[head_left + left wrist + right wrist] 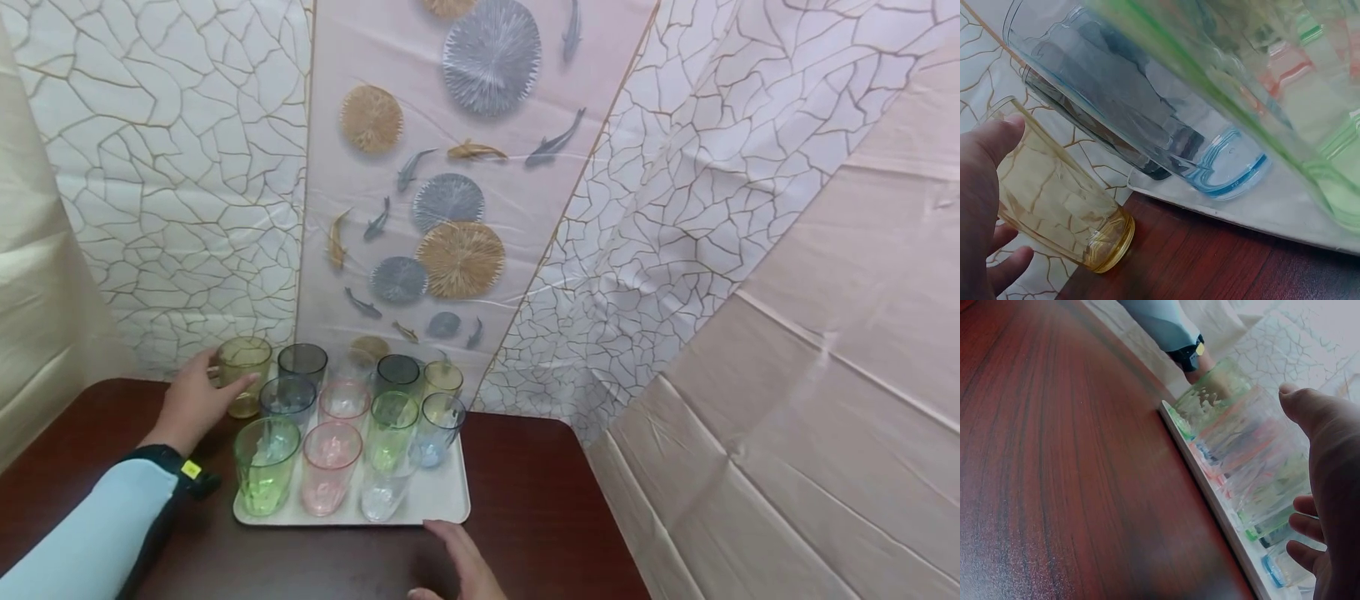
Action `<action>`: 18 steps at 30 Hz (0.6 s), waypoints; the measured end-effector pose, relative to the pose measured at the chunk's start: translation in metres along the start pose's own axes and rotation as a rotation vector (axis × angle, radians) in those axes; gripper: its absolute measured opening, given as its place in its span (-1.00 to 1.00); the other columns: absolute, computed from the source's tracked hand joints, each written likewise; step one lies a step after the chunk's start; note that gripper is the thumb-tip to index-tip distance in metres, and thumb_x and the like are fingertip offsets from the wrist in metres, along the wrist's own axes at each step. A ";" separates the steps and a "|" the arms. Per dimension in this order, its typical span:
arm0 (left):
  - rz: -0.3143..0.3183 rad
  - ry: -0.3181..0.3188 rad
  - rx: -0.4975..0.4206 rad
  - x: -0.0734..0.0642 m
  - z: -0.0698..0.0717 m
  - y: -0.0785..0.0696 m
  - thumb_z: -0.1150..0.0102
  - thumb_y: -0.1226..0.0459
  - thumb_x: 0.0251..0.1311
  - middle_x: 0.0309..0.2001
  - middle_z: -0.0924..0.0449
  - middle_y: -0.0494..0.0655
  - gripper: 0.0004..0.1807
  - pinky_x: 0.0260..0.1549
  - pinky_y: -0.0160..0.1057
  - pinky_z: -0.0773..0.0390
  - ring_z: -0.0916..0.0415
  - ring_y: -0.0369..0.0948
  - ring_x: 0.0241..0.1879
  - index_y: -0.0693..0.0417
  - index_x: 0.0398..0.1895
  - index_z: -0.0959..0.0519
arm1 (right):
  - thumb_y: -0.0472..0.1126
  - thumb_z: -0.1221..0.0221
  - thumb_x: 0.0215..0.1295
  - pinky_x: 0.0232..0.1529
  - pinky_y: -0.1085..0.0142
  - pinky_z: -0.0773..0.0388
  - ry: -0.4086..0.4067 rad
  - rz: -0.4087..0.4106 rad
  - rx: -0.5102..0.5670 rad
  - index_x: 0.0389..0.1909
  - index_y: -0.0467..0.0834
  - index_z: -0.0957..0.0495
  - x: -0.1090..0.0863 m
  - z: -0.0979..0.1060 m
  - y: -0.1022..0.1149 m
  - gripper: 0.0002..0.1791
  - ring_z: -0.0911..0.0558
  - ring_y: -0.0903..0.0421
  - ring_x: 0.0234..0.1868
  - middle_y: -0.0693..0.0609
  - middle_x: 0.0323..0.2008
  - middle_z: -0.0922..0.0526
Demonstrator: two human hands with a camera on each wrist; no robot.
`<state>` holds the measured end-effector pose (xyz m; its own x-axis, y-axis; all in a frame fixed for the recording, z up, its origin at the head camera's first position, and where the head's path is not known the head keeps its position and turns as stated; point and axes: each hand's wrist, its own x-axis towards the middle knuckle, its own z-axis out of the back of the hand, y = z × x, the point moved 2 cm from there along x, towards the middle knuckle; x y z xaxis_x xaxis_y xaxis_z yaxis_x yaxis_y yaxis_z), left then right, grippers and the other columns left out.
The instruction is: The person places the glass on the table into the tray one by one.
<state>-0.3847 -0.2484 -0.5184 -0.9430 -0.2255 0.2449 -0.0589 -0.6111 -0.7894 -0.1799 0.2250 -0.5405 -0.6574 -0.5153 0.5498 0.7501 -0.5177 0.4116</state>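
Note:
At the tray's back left corner my left hand [191, 402] grips an amber drinking glass [244, 383], thumb on one side and fingers round the other. The left wrist view shows this glass [1063, 194] upright beside the tray, over the red-brown table; whether its base touches the wood I cannot tell. A white tray [442, 506] carries several tinted glasses, among them a green glass [266, 483], a pink glass [327, 483] and a clear glass [381, 502] along the front. My right hand [471, 565], fingers loosely bent and holding nothing, is near the tray's front right edge.
Farther back on the tray stand a dark grey glass [302, 360], a blue glass [431, 450] and a small yellow glass [442, 377]. Patterned cloth [187, 183] hangs behind the table [540, 500], and beige cloth [787, 417] borders its right side.

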 end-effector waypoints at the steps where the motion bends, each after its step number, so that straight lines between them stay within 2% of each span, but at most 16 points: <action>1: 0.000 -0.006 0.005 -0.001 0.001 0.000 -0.20 -0.37 0.23 0.39 -0.19 0.62 0.30 0.07 0.44 -0.47 -0.27 0.47 0.26 0.44 0.63 0.06 | -0.12 -0.56 0.05 0.21 0.15 -0.58 -0.004 -0.001 0.001 0.52 -0.02 -0.33 0.000 0.000 0.000 -0.02 -0.50 0.12 0.30 0.05 0.32 -0.51; 6: 0.005 -0.022 0.028 -0.013 0.015 0.001 -0.19 -0.36 0.25 0.38 -0.20 0.64 0.28 0.07 0.45 -0.46 -0.29 0.47 0.25 0.45 0.63 0.06 | -0.13 -0.57 0.03 0.15 0.14 -0.62 -0.022 -0.029 0.032 0.50 -0.11 -0.34 -0.001 0.001 -0.002 -0.02 -0.55 0.06 0.25 0.00 0.30 -0.53; 10: 0.019 -0.031 0.040 -0.032 0.035 0.000 -0.23 -0.35 0.22 0.41 -0.17 0.63 0.29 0.06 0.45 -0.47 -0.28 0.48 0.26 0.43 0.63 0.04 | -0.13 -0.55 0.09 0.14 0.08 -0.63 -0.005 -0.088 0.077 0.50 -0.09 -0.33 0.000 0.003 -0.003 -0.05 -0.55 0.00 0.24 0.03 0.30 -0.52; 13: 0.025 -0.034 0.038 -0.052 0.053 -0.002 -0.27 -0.35 0.18 0.41 -0.18 0.63 0.29 0.03 0.45 -0.49 -0.30 0.49 0.24 0.43 0.62 0.00 | -0.12 -0.54 0.11 0.15 0.06 -0.62 -0.001 -0.097 0.085 0.52 -0.04 -0.30 0.000 0.004 -0.004 -0.05 -0.54 0.02 0.25 0.05 0.31 -0.52; 16: 0.033 -0.055 0.044 -0.077 0.072 -0.005 -0.31 -0.32 0.18 0.36 -0.27 0.62 0.24 -0.04 0.44 -0.52 -0.36 0.49 0.19 0.44 0.57 -0.10 | -0.14 -0.54 0.10 0.15 0.06 -0.62 -0.006 -0.083 0.094 0.50 -0.13 -0.32 0.000 0.005 -0.003 -0.06 -0.53 0.07 0.28 -0.03 0.31 -0.54; 17: 0.025 -0.062 0.037 -0.087 0.079 -0.005 -0.34 -0.30 0.18 0.34 -0.33 0.59 0.20 -0.07 0.41 -0.52 -0.40 0.46 0.18 0.42 0.55 -0.14 | -0.14 -0.54 0.11 0.16 0.07 -0.62 -0.007 -0.076 0.096 0.50 -0.18 -0.32 0.000 0.004 -0.003 -0.06 -0.52 0.06 0.29 -0.06 0.31 -0.54; 18: 0.007 -0.074 0.035 -0.096 0.085 -0.005 -0.38 -0.26 0.17 0.30 -0.39 0.54 0.14 -0.10 0.28 -0.58 -0.50 0.31 0.14 0.41 0.51 -0.21 | -0.15 -0.54 0.11 0.17 0.06 -0.61 -0.002 -0.080 0.105 0.49 -0.20 -0.32 0.000 0.005 -0.002 -0.06 -0.51 0.06 0.30 -0.08 0.32 -0.54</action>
<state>-0.2663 -0.2887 -0.4902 -0.9163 -0.2848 0.2814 -0.0397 -0.6348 -0.7717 -0.1814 0.2294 -0.5380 -0.7151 -0.4742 0.5136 0.6990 -0.4827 0.5276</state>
